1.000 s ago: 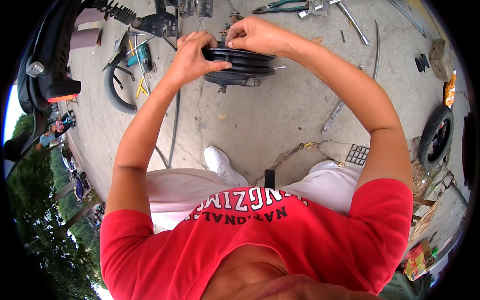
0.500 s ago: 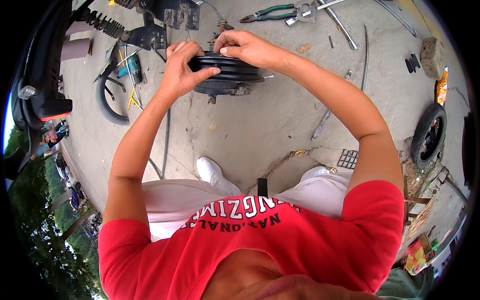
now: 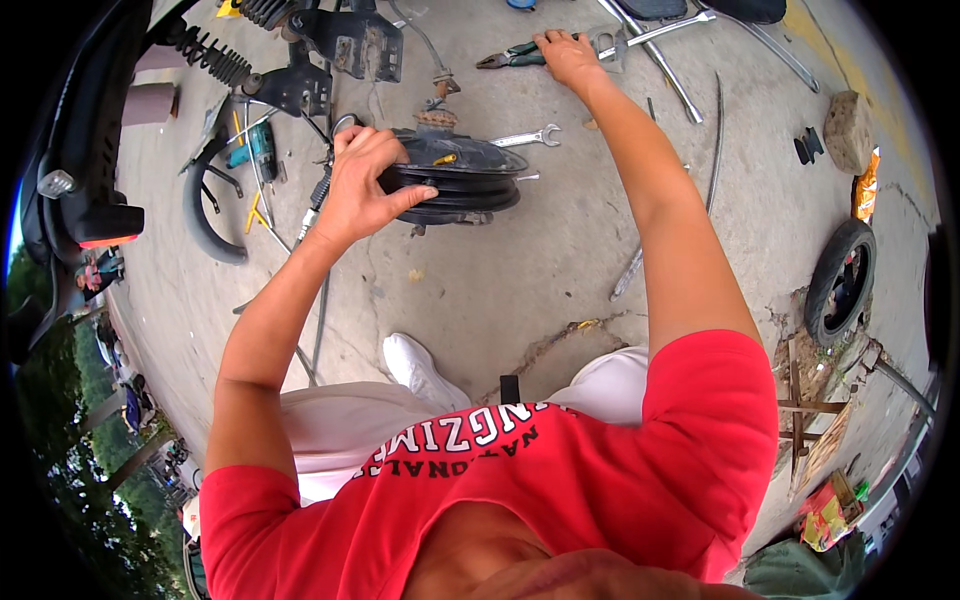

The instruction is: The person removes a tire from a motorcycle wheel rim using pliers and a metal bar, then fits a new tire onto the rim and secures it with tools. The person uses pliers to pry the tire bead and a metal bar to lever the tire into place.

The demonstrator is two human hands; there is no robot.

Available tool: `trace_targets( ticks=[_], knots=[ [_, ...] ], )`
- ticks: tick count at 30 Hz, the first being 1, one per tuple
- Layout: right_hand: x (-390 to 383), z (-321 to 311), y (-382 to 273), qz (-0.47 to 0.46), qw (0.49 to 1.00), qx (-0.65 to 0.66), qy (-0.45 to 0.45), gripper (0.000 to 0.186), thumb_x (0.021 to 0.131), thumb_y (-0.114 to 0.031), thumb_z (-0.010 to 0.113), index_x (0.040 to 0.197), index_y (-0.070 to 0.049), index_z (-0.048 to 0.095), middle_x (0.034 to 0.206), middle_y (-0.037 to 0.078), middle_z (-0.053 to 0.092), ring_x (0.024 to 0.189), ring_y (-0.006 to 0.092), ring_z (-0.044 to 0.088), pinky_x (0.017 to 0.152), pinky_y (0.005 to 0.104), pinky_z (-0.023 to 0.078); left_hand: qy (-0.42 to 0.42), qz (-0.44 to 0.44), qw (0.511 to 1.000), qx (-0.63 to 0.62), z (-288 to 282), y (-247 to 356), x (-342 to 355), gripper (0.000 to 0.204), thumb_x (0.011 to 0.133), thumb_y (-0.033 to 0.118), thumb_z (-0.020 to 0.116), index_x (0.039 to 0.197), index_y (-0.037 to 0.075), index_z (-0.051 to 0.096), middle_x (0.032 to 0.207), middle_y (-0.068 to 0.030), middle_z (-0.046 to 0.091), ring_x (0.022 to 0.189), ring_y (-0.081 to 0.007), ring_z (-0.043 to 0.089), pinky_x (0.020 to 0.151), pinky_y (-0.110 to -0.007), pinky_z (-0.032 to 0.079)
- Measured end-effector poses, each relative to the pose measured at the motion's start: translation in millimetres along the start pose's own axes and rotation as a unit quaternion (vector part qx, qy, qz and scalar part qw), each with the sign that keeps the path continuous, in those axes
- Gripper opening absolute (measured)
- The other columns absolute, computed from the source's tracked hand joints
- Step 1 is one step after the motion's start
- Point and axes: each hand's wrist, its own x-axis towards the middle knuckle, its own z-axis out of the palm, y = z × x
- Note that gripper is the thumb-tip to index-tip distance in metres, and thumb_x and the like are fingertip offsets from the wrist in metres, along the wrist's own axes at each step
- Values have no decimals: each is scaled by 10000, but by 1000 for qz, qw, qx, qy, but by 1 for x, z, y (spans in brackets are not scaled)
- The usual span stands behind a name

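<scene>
My left hand (image 3: pixel 368 185) grips the left side of a black wheel rim (image 3: pixel 450 200) that has no tyre, thumb on its near face and fingers over the top. A small yellow piece (image 3: pixel 446 159) lies on the rim's upper side, and a rusty round part (image 3: pixel 436 122) shows behind it. My right hand (image 3: pixel 568 58) is stretched far forward over the handles of green-handled pliers (image 3: pixel 497 61) on the ground. Its fingers look apart and lie on the handles, partly covering them. A spanner (image 3: pixel 538 136) sticks out to the right of the rim.
Metal bars and wrenches (image 3: pixel 680 85) lie at the far right. A teal power tool (image 3: pixel 262 150) and a curved grey fender (image 3: pixel 205 215) are at left, beneath vehicle suspension parts (image 3: pixel 300 90). A stone block (image 3: pixel 848 132) and a loose tyre (image 3: pixel 840 280) stand at right.
My right hand has left the rim's top and moved forward and right to the pliers. The left hand still holds the rim. The yellow piece and the spanner have come into sight.
</scene>
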Motion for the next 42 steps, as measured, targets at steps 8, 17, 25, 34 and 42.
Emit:
trace_targets(
  ticks=[8, 17, 25, 34, 42],
  knots=[
    [-1, -60, -15, -86, 995, 44, -2, 455, 767, -324, 676, 1106, -50, 546, 1019, 171, 634, 989, 341, 617, 835, 476, 476, 15, -3, 1000, 0, 1, -6, -12, 473, 633, 416, 818, 776, 49, 555, 784, -70, 526, 813, -274, 514, 931, -393, 332],
    [-140, -137, -39, 70, 804, 516, -287, 414, 849, -425, 668, 895, -15, 638, 825, 65, 600, 767, 176, 589, 684, 299, 473, 38, 20, 999, -1, 4, -13, -12, 460, 621, 384, 827, 795, 60, 550, 792, -67, 524, 852, -274, 517, 941, -387, 334],
    [-173, -140, -63, -143, 944, 288, -78, 275, 797, -67, 641, 1069, -52, 686, 1206, 104, 538, 1101, 268, 539, 956, 395, 437, 3, 28, 1000, -8, -4, -22, -19, 472, 650, 386, 812, 811, 41, 533, 809, -80, 504, 863, -281, 504, 964, -390, 318],
    [-155, -151, -67, -250, 948, 194, 37, 507, 697, 2, 698, 1187, -92, 614, 1378, 93, 452, 1234, 279, 462, 1120, 531, 271, -11, 27, 999, -20, -7, -26, -24, 484, 676, 407, 792, 831, 33, 527, 816, -88, 498, 865, -285, 499, 975, -395, 317],
    [-149, -152, -76, -254, 955, 147, 45, 526, 708, -22, 700, 1219, -103, 607, 1460, 102, 377, 1318, 277, 404, 1122, 561, 253, -26, 29, 999, -30, -8, -35, -18, 486, 689, 413, 786, 859, 34, 535, 835, -78, 522, 885, -269, 512, 949, -372, 334]
  ],
)
